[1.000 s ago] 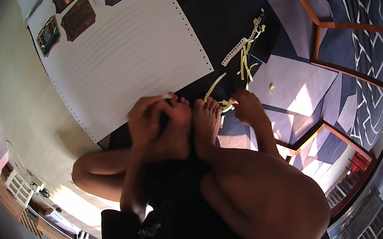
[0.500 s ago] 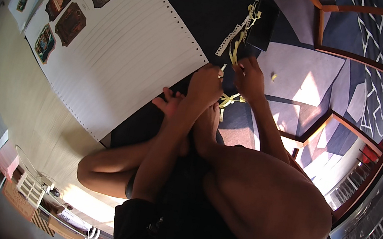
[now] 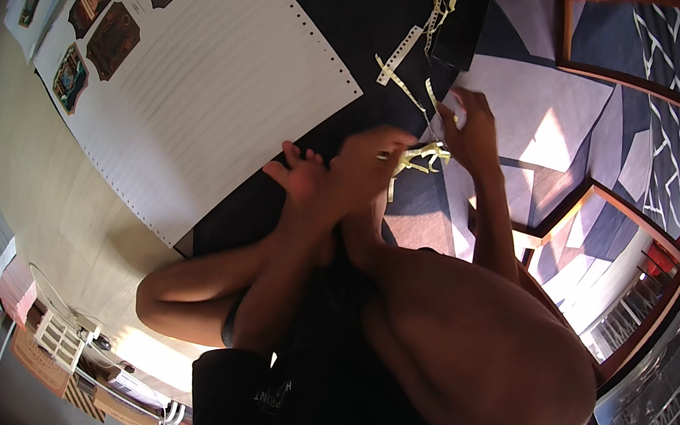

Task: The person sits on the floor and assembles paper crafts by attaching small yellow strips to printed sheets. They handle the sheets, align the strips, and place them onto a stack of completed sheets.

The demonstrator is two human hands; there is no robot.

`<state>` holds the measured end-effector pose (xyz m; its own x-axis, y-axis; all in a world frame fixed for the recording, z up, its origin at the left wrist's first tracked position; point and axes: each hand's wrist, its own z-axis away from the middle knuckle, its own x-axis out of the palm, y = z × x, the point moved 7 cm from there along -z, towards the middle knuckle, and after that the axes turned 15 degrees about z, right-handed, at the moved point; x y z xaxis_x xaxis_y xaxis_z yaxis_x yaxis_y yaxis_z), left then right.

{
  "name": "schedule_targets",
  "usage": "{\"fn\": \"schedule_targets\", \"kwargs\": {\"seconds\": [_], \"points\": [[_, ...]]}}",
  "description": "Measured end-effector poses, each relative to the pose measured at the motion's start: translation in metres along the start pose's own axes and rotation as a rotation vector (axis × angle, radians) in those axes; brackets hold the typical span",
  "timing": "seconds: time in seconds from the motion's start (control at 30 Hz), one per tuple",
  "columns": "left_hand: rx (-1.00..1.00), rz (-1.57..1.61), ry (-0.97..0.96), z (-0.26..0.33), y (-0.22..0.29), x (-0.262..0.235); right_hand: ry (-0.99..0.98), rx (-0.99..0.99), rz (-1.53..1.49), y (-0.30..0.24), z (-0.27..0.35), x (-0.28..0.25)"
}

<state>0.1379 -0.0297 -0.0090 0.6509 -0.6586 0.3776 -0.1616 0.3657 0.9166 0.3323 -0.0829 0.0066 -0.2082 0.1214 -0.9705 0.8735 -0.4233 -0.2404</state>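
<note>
My left hand point(image 3: 368, 162) is closed above my bare foot, its fingertips blurred. A small pale bit shows at its fingers, but what it grips I cannot make out. To its right my right hand point(image 3: 473, 134) is raised with thumb and fingers apart, slightly smeared. Just left of it a narrow yellowish punched paper strip point(image 3: 401, 83) slants through the air or over the dark surface; which, I cannot tell. A tangle of yellowish paper strips point(image 3: 424, 158) lies beneath, between my hands. Left of my hands is a large stack of white paper point(image 3: 252, 94) with punched edges.
Dark badge-shaped pictures point(image 3: 113, 40) are printed on the stack's far left. More strips point(image 3: 438, 16) and a white punched strip point(image 3: 399, 56) lie ahead by a black box-like object point(image 3: 460, 33). Wooden frames point(image 3: 564, 30) stand at right. My bent knee point(image 3: 510, 370) fills the lower right.
My right hand has moved right and its fingers have spread. My left hand has come slightly nearer. A yellowish strip now slants left of my right hand.
</note>
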Motion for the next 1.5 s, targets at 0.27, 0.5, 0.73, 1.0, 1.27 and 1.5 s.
{"fn": "schedule_targets", "kwargs": {"seconds": [0.27, 0.5, 0.73, 1.0, 1.27, 1.5], "points": [[-0.056, -0.092, 0.389, 0.033, 0.060, -0.087, -0.385, 0.145, -0.114, -0.017, -0.010, 0.001], [-0.021, -0.029, 0.372, 0.024, 0.031, -0.076, -0.045, -0.023, -0.087, -0.048, 0.007, 0.008], [-0.051, -0.059, 0.335, 0.026, 0.021, -0.067, 0.275, -0.274, 0.105, -0.063, 0.006, 0.006], [-0.031, 0.172, 0.376, 0.020, 0.021, -0.065, 0.535, -0.382, 0.134, -0.075, 0.039, -0.035], [-0.449, 0.553, 0.110, 0.013, 0.030, -0.047, 0.484, -0.481, 0.086, -0.104, 0.050, -0.041], [-0.266, 0.368, 0.484, 0.057, 0.060, -0.095, -0.079, -0.303, -0.179, -0.093, 0.063, 0.017]]}}
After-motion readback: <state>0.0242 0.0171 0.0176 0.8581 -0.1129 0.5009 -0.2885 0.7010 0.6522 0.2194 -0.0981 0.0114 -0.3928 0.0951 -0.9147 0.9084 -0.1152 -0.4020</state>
